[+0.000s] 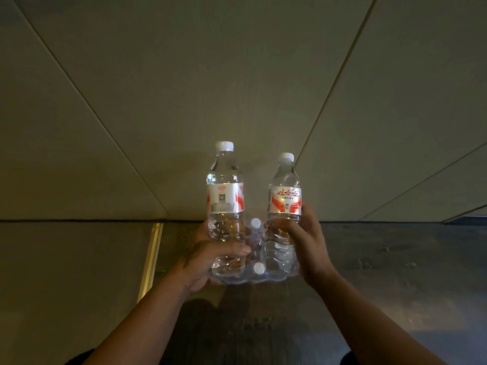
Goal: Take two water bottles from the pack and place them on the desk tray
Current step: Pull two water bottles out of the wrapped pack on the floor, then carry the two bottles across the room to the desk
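Head view gives me two clear bottles with white caps and white-and-red labels, both upright and held apart above the pack (257, 270). My left hand (210, 259) is wrapped tight around the lower half of the left bottle (225, 204); my right hand (307, 241) is clamped on the right bottle (284, 204) just below its label. The pack sits on the dark floor (395, 272) against the pale wall (237, 88), between and under my hands. I can make out only two of its caps; its wrap and other bottles blur together in dim light. Both forearms are cut off by the bottom edge.
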The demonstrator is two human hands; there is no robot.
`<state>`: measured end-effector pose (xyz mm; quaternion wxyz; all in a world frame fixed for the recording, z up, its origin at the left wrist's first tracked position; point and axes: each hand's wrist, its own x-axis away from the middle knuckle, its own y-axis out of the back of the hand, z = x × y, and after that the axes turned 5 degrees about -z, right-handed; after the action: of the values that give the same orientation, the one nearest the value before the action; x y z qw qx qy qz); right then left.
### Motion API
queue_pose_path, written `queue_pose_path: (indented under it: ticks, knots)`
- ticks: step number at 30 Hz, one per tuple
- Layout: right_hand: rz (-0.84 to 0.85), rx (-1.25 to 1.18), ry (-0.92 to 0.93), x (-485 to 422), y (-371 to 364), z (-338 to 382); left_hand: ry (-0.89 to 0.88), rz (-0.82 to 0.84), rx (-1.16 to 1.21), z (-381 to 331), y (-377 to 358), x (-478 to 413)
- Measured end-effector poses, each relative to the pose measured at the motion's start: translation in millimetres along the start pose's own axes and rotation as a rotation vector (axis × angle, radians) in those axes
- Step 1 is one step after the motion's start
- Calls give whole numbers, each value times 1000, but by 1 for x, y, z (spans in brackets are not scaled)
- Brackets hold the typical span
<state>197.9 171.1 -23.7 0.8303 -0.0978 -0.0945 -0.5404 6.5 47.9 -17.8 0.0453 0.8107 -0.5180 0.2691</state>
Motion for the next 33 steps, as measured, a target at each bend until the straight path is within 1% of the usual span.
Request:
queue_pose_path:
  ticks: [5, 8, 11, 16, 21, 24, 26, 30, 33]
  knots:
    - [22, -31, -77, 52, 8, 90, 27, -97, -17, -73, -10, 65]
    - [38, -47, -116, 93, 6, 158, 58, -112, -77, -128, -16, 118]
    - [13, -58, -142, 136, 4, 235, 86, -118, -107, -193, -27, 180]
    - [-13, -82, -160, 207, 2, 365, 137, -172, 36, -304, -62, 295]
    - [-32, -98, -150, 270, 2, 478, 123, -215, 56, -398, -98, 387]
    - [-34, -92, -112, 295, 8, 516, 104, -204, 10, -434, -108, 414]
    - [-40, -121, -81, 305, 16, 528, 93, -148, -12, -450, -114, 422]
    - [-115, -185, -42, 329, 31, 539, 52, -24, -87, -473, -135, 425]
    - [-213, -244, 3, 359, 46, 539, 45, 80, -117, -481, -162, 428]
